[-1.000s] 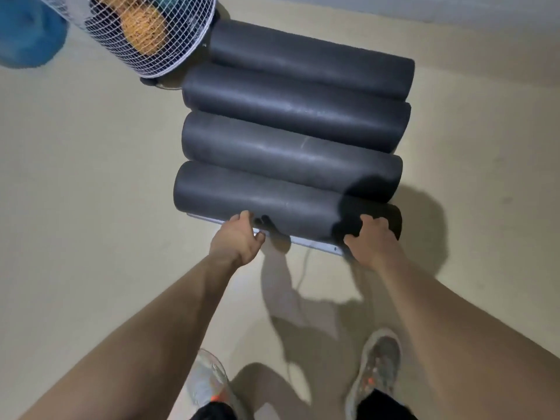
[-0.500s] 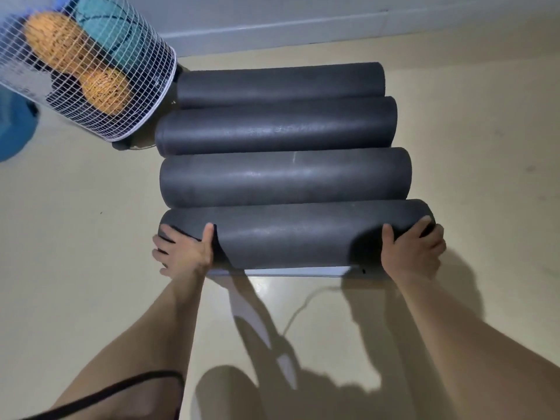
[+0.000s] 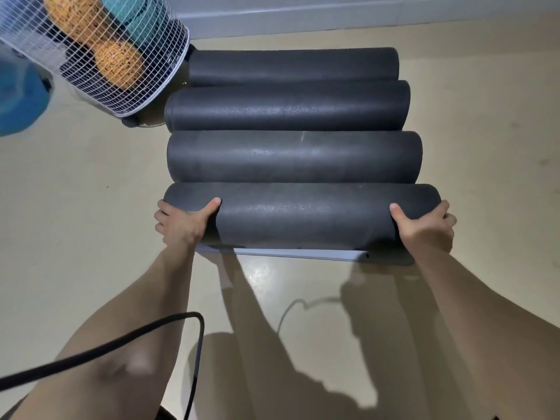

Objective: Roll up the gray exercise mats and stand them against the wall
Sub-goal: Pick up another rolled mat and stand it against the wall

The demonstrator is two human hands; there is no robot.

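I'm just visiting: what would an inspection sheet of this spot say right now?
Surface: beige floor, glossy, shadowed near the person.
Job's things: four rolled gray mats lying side by side, none standing; nearest mat lies over a pale strip.
Clutter: wire basket holding orange balls and a teal ball; blue object at left.
Grips: left hand and right hand each grip an end of the nearest mat.
Cables: black cable looping over the left forearm.
Surroundings: wall with pale baseboard beyond the farthest roll.

A gym or exercise room is being suggested: rolled gray mats (image 3: 294,157) are being kept on a bare beige floor (image 3: 91,213), beside a wire basket (image 3: 153,91) of balls (image 3: 118,63).
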